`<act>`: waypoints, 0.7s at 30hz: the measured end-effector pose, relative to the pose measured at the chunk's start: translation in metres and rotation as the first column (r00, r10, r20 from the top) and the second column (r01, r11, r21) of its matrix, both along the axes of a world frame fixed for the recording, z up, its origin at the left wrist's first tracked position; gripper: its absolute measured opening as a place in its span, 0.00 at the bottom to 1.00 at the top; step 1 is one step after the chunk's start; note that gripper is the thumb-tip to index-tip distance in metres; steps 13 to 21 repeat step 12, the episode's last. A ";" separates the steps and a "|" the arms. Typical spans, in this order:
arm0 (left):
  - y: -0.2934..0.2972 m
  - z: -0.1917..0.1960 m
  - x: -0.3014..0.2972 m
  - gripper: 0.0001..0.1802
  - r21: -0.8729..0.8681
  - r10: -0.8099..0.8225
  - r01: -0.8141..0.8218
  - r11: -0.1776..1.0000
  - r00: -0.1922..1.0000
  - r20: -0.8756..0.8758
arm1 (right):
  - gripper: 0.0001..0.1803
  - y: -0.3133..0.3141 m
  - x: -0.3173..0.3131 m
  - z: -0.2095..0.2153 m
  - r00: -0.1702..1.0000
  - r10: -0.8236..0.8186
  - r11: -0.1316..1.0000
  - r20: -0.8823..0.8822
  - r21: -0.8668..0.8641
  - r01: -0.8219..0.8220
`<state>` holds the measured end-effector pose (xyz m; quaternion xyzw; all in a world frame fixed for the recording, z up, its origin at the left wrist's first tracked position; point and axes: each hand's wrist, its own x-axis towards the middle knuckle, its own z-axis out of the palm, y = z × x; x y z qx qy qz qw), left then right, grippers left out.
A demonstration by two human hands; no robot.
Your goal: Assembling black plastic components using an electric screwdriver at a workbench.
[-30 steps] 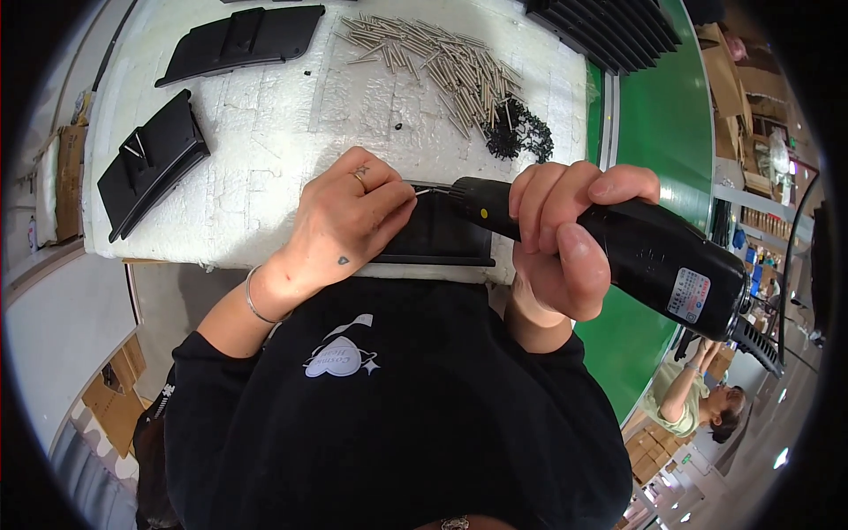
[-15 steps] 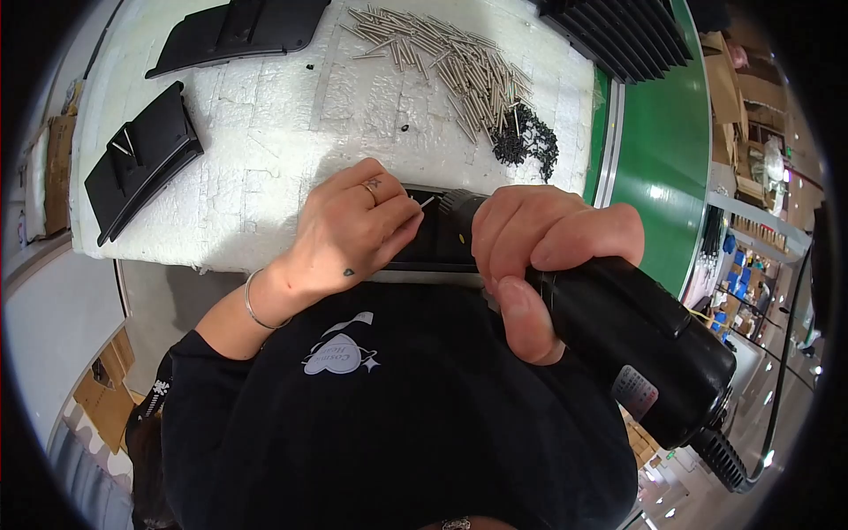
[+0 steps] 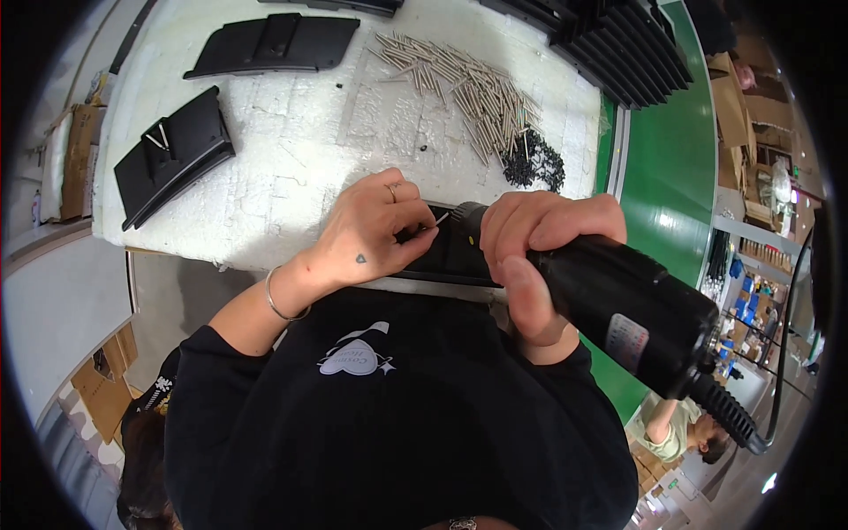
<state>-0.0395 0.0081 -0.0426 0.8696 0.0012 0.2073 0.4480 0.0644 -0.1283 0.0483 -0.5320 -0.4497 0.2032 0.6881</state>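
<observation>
My right hand (image 3: 548, 238) is wrapped round a black corded electric screwdriver (image 3: 618, 305), its nose turned toward my left hand. Between the thumb and fingertips of my left hand (image 3: 380, 223) is a thin metal pin (image 3: 443, 217), its end close to the tool's tip. Under both hands, at the table's near edge, lies a black plastic panel (image 3: 450, 261), largely covered by them. Whether the tool's bit touches the pin I cannot tell. Beyond the hands lie a heap of metal pins (image 3: 481, 97) and a pile of small black screws (image 3: 534, 162).
At the left, a black panel (image 3: 199, 146) has metal pins on it; another black panel (image 3: 305, 49) lies behind. Black panels (image 3: 618, 57) stand stacked at the far right. The white-covered table (image 3: 291, 132) borders a green surface (image 3: 667, 168). Another person (image 3: 676, 428) is at lower right.
The table and its contents sit slightly lower and further right in view. My hands stay close together, with the screwdriver's nose still beside the pin. Another person has come into view at lower right.
</observation>
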 end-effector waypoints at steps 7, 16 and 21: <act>-0.007 -0.010 -0.012 0.04 -0.035 0.013 -0.006 0.999 0.980 0.199 | 0.19 -0.019 0.007 0.026 0.998 -0.058 0.994 -0.017 -0.093 0.057; 0.002 0.004 -0.041 0.09 -0.013 0.078 -0.077 0.997 0.979 0.186 | 0.20 0.015 0.039 0.048 0.925 0.380 0.828 0.010 0.442 -0.345; 0.002 0.004 -0.041 0.09 -0.013 0.078 -0.077 0.997 0.979 0.186 | 0.20 0.015 0.039 0.048 0.925 0.380 0.828 0.010 0.442 -0.345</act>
